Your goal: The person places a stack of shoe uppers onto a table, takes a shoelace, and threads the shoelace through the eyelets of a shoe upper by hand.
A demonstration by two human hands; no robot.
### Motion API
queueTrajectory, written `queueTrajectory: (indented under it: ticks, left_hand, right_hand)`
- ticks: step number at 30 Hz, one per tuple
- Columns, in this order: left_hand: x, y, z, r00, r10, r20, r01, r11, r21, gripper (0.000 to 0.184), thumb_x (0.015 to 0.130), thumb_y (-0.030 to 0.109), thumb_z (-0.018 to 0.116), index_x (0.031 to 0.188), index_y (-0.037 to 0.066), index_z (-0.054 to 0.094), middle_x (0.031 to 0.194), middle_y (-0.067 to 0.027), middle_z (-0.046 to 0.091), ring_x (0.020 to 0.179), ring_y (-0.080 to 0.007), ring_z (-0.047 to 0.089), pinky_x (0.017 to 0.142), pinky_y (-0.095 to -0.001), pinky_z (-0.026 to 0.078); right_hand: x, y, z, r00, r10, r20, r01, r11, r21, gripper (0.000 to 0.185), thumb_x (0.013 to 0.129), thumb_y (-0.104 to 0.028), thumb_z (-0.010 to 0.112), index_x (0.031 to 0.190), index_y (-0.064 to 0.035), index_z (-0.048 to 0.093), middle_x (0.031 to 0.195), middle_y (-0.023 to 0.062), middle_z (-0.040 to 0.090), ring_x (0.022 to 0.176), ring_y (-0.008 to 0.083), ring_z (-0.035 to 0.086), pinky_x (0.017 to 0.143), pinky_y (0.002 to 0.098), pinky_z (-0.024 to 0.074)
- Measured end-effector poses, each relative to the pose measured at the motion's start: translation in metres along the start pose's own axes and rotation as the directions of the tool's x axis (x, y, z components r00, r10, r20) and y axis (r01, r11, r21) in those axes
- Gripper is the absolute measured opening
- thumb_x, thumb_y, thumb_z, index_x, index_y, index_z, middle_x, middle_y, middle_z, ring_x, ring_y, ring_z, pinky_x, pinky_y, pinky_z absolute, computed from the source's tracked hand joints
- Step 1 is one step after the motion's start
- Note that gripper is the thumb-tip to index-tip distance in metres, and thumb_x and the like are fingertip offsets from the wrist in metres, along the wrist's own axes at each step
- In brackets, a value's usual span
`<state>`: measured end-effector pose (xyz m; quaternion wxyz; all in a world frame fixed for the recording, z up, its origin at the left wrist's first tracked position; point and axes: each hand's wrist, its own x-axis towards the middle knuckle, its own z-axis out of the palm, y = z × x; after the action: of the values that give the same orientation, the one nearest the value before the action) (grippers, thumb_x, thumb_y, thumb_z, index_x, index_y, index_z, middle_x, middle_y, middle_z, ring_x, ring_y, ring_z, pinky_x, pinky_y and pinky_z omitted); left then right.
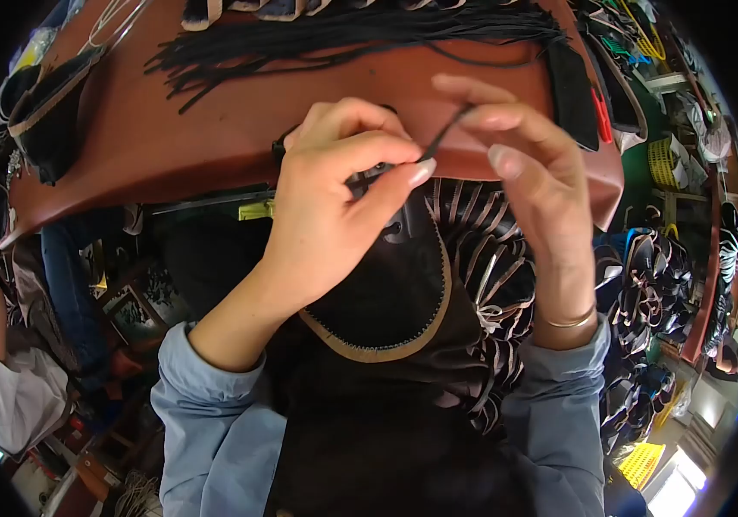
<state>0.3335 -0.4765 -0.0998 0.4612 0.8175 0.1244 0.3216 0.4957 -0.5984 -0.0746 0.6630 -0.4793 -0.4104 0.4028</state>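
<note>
A black shoe upper (378,293) with a tan, stitched edge hangs below my hands, its toe end towards me. My left hand (334,189) is closed, thumb and forefinger pinching a thin black shoelace (445,138) above the eyelet part of the upper. From that pinch the lace rises to the right, and its tip reaches the fingers of my right hand (537,155). That hand is slightly blurred, its thumb and fingers apart, with no grip on the lace showing. My left hand covers part of the upper.
On the brown table (283,95) lies a bundle of black laces (343,43). A dark shoe upper (54,108) is at its left, a red-handled tool (602,116) at its right. Many strung uppers (485,250) hang under the edge. Another person's sleeve (20,388) shows at left.
</note>
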Motion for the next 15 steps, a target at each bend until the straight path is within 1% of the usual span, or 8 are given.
queueTrajectory:
  ticks: [1,3,7,9,11,12,13,15]
  left_hand:
    - [0.001,0.001,0.0,1.0,0.016,0.003,-0.016,1.0,0.007,0.01,0.077,0.0,0.071,0.086,0.001,0.068,0.096,-0.0049,0.059,0.088,-0.0152,0.055,0.077,-0.0258,0.042]
    - [-0.001,0.005,-0.001,0.982,-0.184,0.038,0.187,0.976,-0.113,0.009,0.079,0.0,0.07,0.088,0.0,0.068,0.097,-0.0058,0.058,0.089,-0.0145,0.054,0.08,-0.0246,0.042]
    - [0.001,0.008,0.001,0.979,-0.204,0.002,0.201,0.963,-0.178,0.013,0.075,0.008,0.072,0.088,0.01,0.071,0.09,-0.0022,0.059,0.09,-0.0198,0.052,0.081,-0.0327,0.039]
    - [-0.002,0.007,-0.007,0.997,-0.055,-0.046,0.062,0.984,0.167,0.013,0.079,-0.002,0.067,0.091,0.0,0.069,0.101,-0.0052,0.057,0.095,-0.0146,0.054,0.082,-0.0251,0.043]
    - [-0.009,0.001,-0.016,0.996,0.025,-0.088,0.011,0.921,0.389,0.02,0.075,-0.002,0.067,0.093,0.005,0.069,0.103,-0.005,0.057,0.101,-0.0189,0.052,0.087,-0.0284,0.04]
    - [-0.013,-0.005,-0.017,0.996,0.051,-0.07,-0.012,0.877,0.48,0.022,0.073,-0.002,0.067,0.093,0.007,0.069,0.104,-0.0048,0.057,0.104,-0.021,0.051,0.091,-0.0308,0.038]
    - [-0.017,-0.009,-0.015,0.998,0.061,-0.016,-0.037,0.775,0.631,0.024,0.072,-0.001,0.067,0.093,0.01,0.069,0.112,-0.0037,0.055,0.113,-0.024,0.046,0.098,-0.0365,0.032]
    - [-0.016,-0.01,-0.005,0.998,0.067,-0.014,-0.037,0.695,0.718,0.024,0.069,0.0,0.069,0.09,0.011,0.068,0.115,-0.0041,0.052,0.115,-0.0275,0.043,0.097,-0.0408,0.03]
  right_hand:
    - [-0.004,0.013,0.003,0.999,0.017,-0.041,-0.015,0.999,0.048,0.016,0.084,0.003,0.061,0.099,0.0027,0.065,0.126,0.0144,0.054,0.112,0.0184,0.055,0.095,0.0309,0.0448]
    - [-0.006,0.027,0.016,0.991,0.082,-0.102,-0.064,0.984,0.167,0.011,0.086,0.0,0.061,0.096,0.0018,0.066,0.126,0.0144,0.055,0.109,0.0202,0.058,0.097,0.0325,0.0437]
    - [-0.001,0.036,0.03,0.99,0.016,-0.142,0.021,0.966,0.258,0.005,0.087,-0.001,0.061,0.089,0.0009,0.065,0.115,0.0136,0.06,0.104,0.02,0.06,0.094,0.0317,0.0455]
    - [0.001,0.035,0.031,0.974,0.036,-0.225,0.064,0.903,0.425,0.004,0.088,0.0,0.061,0.085,-0.0007,0.063,0.1,0.0114,0.065,0.094,0.0176,0.062,0.087,0.028,0.0486]
    - [-0.005,0.035,0.015,0.979,0.073,-0.189,0.04,0.846,0.532,0.004,0.088,-0.002,0.061,0.086,-0.0005,0.064,0.088,0.0088,0.066,0.082,0.0148,0.062,0.076,0.025,0.0498]
    - [-0.007,0.037,0.009,0.973,0.14,-0.184,-0.106,0.977,0.185,0.004,0.087,-0.002,0.062,0.086,0.0002,0.065,0.09,0.009,0.065,0.079,0.0127,0.061,0.073,0.0241,0.0486]
    - [-0.009,0.039,0.007,0.958,0.207,-0.201,-0.245,0.951,-0.189,0.004,0.087,-0.002,0.063,0.087,0.0008,0.066,0.093,0.0092,0.064,0.075,0.0107,0.06,0.07,0.0232,0.0474]
    - [-0.013,0.042,0.012,0.958,0.184,-0.218,-0.249,0.912,-0.325,0.004,0.084,0.001,0.065,0.087,0.0025,0.066,0.087,0.0047,0.062,0.066,0.0074,0.056,0.06,0.0189,0.0434]
